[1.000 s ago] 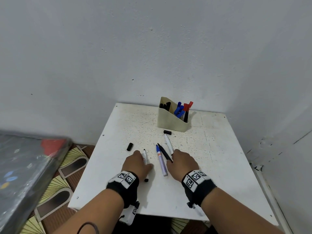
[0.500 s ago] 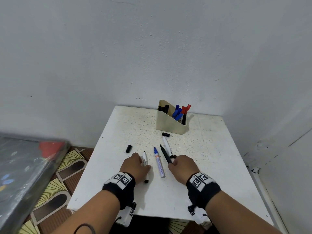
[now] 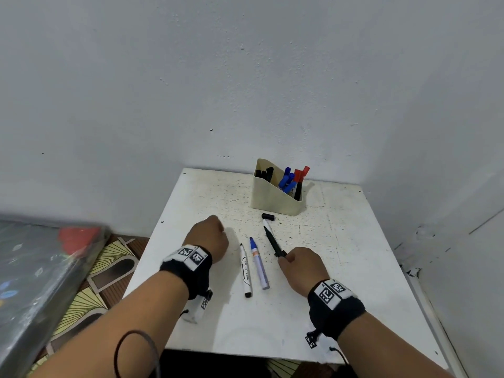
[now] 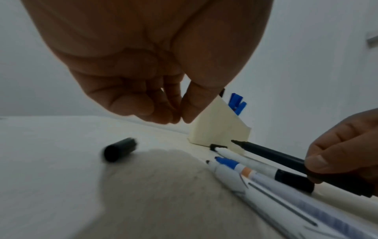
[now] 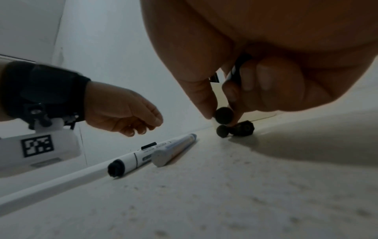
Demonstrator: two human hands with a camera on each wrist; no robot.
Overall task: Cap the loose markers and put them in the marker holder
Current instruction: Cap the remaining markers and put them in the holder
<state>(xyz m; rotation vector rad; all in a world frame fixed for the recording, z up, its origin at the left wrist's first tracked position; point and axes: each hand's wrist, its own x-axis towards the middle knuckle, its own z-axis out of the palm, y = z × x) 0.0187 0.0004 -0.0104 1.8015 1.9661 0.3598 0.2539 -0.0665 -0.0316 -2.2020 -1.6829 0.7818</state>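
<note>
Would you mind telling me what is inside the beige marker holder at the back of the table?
The marker holder contains capped markers: black ones at its left, blue ones in the middle, red-capped ones at its right. Their barrels and exact count are hidden by its wall.

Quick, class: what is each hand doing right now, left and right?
Left hand: fingers loosely curled, holding nothing, above the black cap.
Right hand: pinching the black marker near its rear end, tip raised.

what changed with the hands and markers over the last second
The left hand let go of the white black-tipped marker and moved forward-left over the loose black cap, not yet touching it. The right hand took hold of the black marker and lifted its tip. The blue-tipped marker, the other white marker and the holder stayed put.
</note>
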